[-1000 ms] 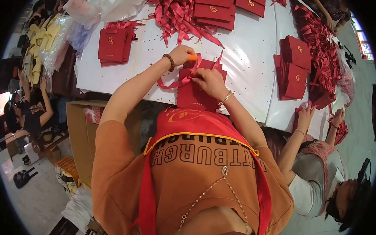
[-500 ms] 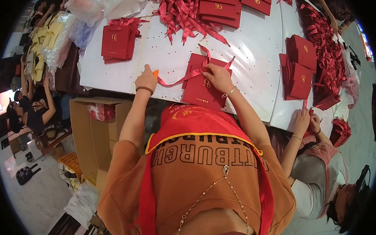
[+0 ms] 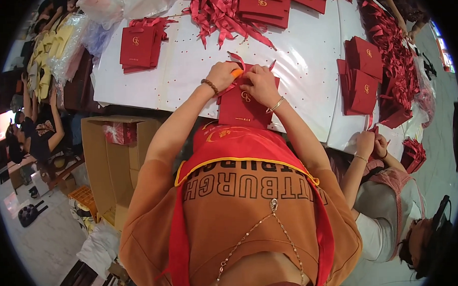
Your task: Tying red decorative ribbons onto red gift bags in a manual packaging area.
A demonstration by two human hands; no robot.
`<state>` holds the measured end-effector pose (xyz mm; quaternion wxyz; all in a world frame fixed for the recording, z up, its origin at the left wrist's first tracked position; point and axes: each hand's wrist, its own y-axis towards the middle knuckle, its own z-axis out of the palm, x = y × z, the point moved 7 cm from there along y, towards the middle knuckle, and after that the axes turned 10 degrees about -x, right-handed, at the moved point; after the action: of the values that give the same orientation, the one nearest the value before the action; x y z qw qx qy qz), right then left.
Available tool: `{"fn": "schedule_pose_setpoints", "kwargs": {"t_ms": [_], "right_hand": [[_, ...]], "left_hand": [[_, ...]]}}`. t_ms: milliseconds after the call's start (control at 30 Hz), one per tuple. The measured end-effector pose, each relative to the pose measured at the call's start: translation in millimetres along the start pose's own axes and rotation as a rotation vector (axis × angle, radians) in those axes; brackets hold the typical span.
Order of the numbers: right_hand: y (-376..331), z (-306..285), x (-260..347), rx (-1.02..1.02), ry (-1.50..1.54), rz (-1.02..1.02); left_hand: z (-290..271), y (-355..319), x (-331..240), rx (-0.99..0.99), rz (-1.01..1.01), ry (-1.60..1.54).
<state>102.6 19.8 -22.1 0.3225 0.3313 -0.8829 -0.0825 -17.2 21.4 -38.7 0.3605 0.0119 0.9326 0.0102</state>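
Note:
In front of me on the white table lies a small red paper bag [image 3: 242,111] with gold print, flat, its lower end toward me. Both hands meet over its upper part. My left hand [image 3: 223,76] is closed on a red ribbon at the bag's top, and something orange [image 3: 236,72] shows at its fingertips, perhaps a finger cover. Right beside it, my right hand [image 3: 263,87] pinches the same ribbon over the bag, fingers bent. A loose ribbon end [image 3: 235,57] sticks up beyond the hands. The ribbon between the fingers is mostly hidden.
Stacked red bags [image 3: 136,47] lie at the far left, more bags [image 3: 264,5] at the back, beside a heap of red ribbons [image 3: 217,15]. Bags [image 3: 362,90] also stand right, near a co-worker's hands [image 3: 370,144]. An open cardboard box [image 3: 99,167] sits left below the table edge.
My left hand has moved right and slightly away from me, bringing the stretched ribbon in to my right hand over the bag. The right hand has stayed near the same spot.

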Motion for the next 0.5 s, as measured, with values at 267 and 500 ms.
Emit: {"fn": "schedule_pose_setpoints", "kwargs": {"t_ms": [267,500], "right_hand": [[-19,-29,-25,0.065,0.168,0.302],[-32,-19,-49,0.132,0.39,0.574]], "left_hand": [[2,2,6,0.062,0.006,-0.064],[-9,-9,-28,-0.223,0.013,-0.155]]}}
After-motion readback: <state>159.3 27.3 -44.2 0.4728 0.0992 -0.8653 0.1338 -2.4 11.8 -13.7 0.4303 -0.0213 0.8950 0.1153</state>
